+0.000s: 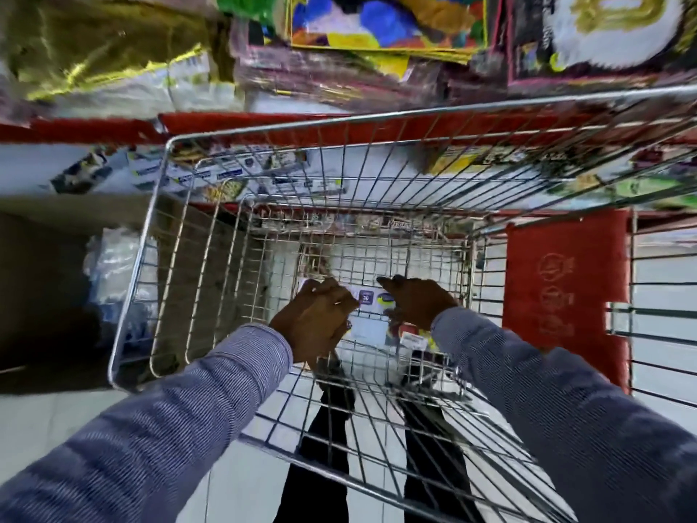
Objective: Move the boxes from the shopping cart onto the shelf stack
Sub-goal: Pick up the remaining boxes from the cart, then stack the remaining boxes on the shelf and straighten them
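Note:
I look straight down into a wire shopping cart (pixel 143 258). A flat white box (pixel 371 315) with blue print lies on the cart's floor. My left hand (pixel 315 322) is curled over the box's left edge, and my right hand (pixel 416 302) lies on its right side with the fingers bent over it. Both forearms, in blue striped sleeves, reach down into the cart. A shelf stack of white printed boxes (pixel 211 175) sits beyond the cart's far rim, behind a red shelf edge (pixel 94 130).
Colourful packaged goods (pixel 384 24) fill the shelf above. A red child-seat flap (pixel 565 296) hangs on the cart's right. Plastic-wrapped goods (pixel 113 273) sit on a low shelf to the left. My dark trouser legs (pixel 328 447) show through the cart floor on white tiles.

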`<state>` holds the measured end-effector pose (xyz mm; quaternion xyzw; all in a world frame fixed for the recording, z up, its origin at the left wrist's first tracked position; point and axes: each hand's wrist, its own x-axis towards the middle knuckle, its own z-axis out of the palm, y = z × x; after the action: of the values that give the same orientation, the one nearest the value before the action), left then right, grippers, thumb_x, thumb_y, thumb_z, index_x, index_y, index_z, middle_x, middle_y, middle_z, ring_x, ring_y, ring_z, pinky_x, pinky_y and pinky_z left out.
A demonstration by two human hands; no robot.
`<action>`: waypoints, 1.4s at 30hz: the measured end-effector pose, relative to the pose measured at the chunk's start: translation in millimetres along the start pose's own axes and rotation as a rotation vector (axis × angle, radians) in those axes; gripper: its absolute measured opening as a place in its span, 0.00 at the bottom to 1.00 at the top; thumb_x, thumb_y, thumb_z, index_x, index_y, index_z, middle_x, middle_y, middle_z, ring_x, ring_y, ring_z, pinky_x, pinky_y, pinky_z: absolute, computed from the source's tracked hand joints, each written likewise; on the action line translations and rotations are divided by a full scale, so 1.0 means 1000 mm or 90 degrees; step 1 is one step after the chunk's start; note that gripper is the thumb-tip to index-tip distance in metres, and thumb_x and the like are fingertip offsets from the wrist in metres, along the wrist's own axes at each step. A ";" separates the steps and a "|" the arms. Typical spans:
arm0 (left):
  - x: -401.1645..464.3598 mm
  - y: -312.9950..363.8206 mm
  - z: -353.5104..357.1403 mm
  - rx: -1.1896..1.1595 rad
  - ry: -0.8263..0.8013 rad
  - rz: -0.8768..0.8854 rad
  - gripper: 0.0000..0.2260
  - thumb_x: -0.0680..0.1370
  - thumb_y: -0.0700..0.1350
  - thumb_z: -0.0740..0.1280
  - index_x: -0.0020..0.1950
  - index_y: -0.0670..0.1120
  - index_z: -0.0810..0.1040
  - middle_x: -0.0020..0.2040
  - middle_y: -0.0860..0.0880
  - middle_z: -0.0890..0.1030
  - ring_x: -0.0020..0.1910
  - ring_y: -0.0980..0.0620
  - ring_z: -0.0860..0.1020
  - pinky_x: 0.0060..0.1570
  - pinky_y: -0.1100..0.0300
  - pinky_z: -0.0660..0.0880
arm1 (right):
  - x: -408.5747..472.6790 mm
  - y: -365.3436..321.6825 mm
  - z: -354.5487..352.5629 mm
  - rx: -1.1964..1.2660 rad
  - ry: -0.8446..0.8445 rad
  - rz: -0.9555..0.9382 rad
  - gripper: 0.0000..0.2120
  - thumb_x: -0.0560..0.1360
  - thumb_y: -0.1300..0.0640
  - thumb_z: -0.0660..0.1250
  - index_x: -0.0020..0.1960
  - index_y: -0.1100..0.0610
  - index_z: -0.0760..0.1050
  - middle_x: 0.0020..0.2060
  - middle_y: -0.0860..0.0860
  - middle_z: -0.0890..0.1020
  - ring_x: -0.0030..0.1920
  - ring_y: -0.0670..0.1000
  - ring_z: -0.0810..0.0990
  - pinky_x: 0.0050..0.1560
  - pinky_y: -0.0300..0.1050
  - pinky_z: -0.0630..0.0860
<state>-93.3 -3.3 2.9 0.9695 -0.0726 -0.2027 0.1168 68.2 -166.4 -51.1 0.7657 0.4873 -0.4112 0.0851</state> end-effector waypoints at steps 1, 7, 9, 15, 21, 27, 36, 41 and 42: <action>0.001 0.001 0.001 0.025 -0.015 0.022 0.12 0.74 0.48 0.62 0.55 0.47 0.75 0.51 0.46 0.79 0.54 0.41 0.75 0.53 0.44 0.74 | -0.001 0.001 0.000 -0.014 0.012 0.001 0.33 0.78 0.47 0.63 0.77 0.56 0.53 0.67 0.60 0.71 0.59 0.64 0.77 0.54 0.57 0.76; 0.021 0.011 0.020 0.062 -0.167 0.096 0.14 0.74 0.44 0.69 0.56 0.39 0.77 0.51 0.40 0.81 0.50 0.38 0.79 0.48 0.45 0.79 | 0.004 -0.001 0.000 0.001 0.098 0.038 0.33 0.75 0.55 0.64 0.76 0.57 0.54 0.66 0.59 0.71 0.64 0.64 0.71 0.55 0.60 0.75; 0.030 0.013 0.030 0.052 -0.187 0.079 0.18 0.76 0.42 0.68 0.62 0.35 0.74 0.55 0.36 0.80 0.52 0.36 0.79 0.49 0.43 0.78 | 0.009 0.000 0.002 -0.003 0.105 0.031 0.34 0.75 0.56 0.65 0.76 0.58 0.54 0.66 0.59 0.72 0.63 0.64 0.72 0.54 0.59 0.75; 0.048 0.024 0.043 0.019 -0.226 -0.036 0.16 0.77 0.34 0.62 0.66 0.36 0.68 0.54 0.38 0.80 0.48 0.38 0.80 0.39 0.51 0.73 | 0.011 0.009 -0.008 0.014 0.183 0.010 0.26 0.73 0.56 0.67 0.68 0.60 0.64 0.58 0.60 0.78 0.55 0.63 0.78 0.49 0.55 0.77; 0.040 0.026 0.001 -0.017 -0.154 -0.041 0.21 0.74 0.37 0.67 0.66 0.38 0.70 0.57 0.39 0.79 0.51 0.38 0.78 0.46 0.48 0.76 | -0.030 -0.003 -0.078 0.011 0.275 -0.026 0.30 0.70 0.50 0.69 0.68 0.58 0.65 0.58 0.60 0.80 0.55 0.62 0.80 0.50 0.54 0.79; -0.006 0.031 -0.120 -0.036 0.042 -0.076 0.26 0.67 0.48 0.74 0.64 0.44 0.77 0.57 0.41 0.83 0.53 0.40 0.81 0.48 0.48 0.81 | -0.123 -0.041 -0.212 -0.059 0.409 -0.095 0.28 0.65 0.40 0.70 0.60 0.54 0.74 0.50 0.56 0.84 0.50 0.59 0.82 0.49 0.49 0.77; -0.067 0.063 -0.337 0.037 0.331 -0.099 0.28 0.64 0.64 0.69 0.63 0.59 0.77 0.52 0.53 0.86 0.49 0.51 0.82 0.45 0.58 0.79 | -0.293 -0.088 -0.394 -0.196 0.579 -0.089 0.28 0.63 0.34 0.69 0.56 0.51 0.76 0.48 0.54 0.84 0.48 0.58 0.81 0.40 0.46 0.71; -0.079 0.082 -0.433 0.057 0.420 -0.094 0.28 0.61 0.69 0.68 0.59 0.62 0.79 0.45 0.54 0.87 0.44 0.52 0.83 0.40 0.57 0.79 | -0.360 -0.097 -0.454 -0.216 0.643 -0.061 0.24 0.66 0.40 0.70 0.58 0.51 0.75 0.49 0.55 0.83 0.48 0.59 0.80 0.39 0.44 0.69; -0.079 0.085 -0.450 0.074 0.438 -0.102 0.28 0.60 0.68 0.68 0.58 0.62 0.79 0.42 0.53 0.86 0.43 0.51 0.83 0.39 0.57 0.79 | -0.371 -0.096 -0.464 -0.220 0.659 -0.053 0.24 0.67 0.41 0.70 0.58 0.52 0.75 0.50 0.55 0.83 0.49 0.58 0.80 0.40 0.45 0.73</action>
<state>11.3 18.5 455.5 0.9887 0.0356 0.1313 0.0624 174.2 -121.6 539.3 0.8231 0.5556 0.1027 -0.0575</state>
